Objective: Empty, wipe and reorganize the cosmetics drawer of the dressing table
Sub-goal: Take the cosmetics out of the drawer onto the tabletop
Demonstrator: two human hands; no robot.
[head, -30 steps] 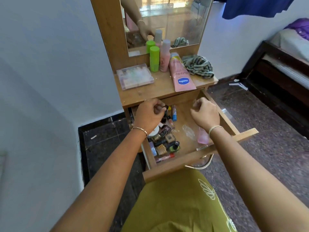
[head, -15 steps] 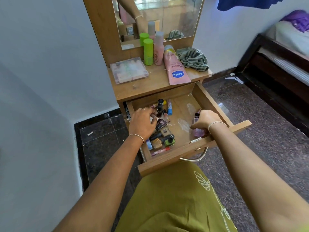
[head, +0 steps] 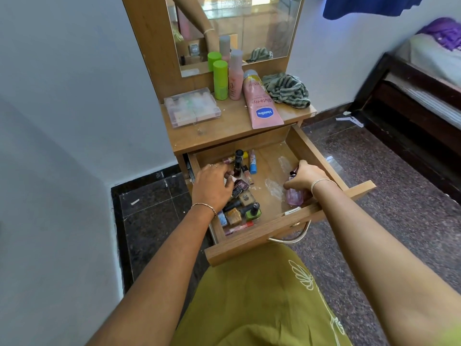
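The wooden drawer (head: 287, 228) of the dressing table is pulled out. Its left half holds a heap of several small cosmetics: nail polish bottles (head: 253, 212), lipsticks and a blue tube (head: 252, 162). My left hand (head: 213, 187) reaches into this heap with its fingers curled among the items; what it holds is hidden. My right hand (head: 305, 176) grips a pink clear bottle (head: 294, 197) standing near the drawer's front right corner. The middle of the drawer floor is bare wood with white smears.
On the tabletop (head: 224, 132) sit a clear plastic box (head: 192, 109), a green bottle (head: 220, 79), a pink bottle (head: 235, 74), a pink Vaseline tube (head: 262, 103) and a striped cloth (head: 287, 89). A mirror stands behind. A bed frame (head: 411, 101) is at the right.
Both hands have dropped from the drawer's back edge into the drawer. The right hand has closed on the pink bottle; the left has settled into the heap of cosmetics.
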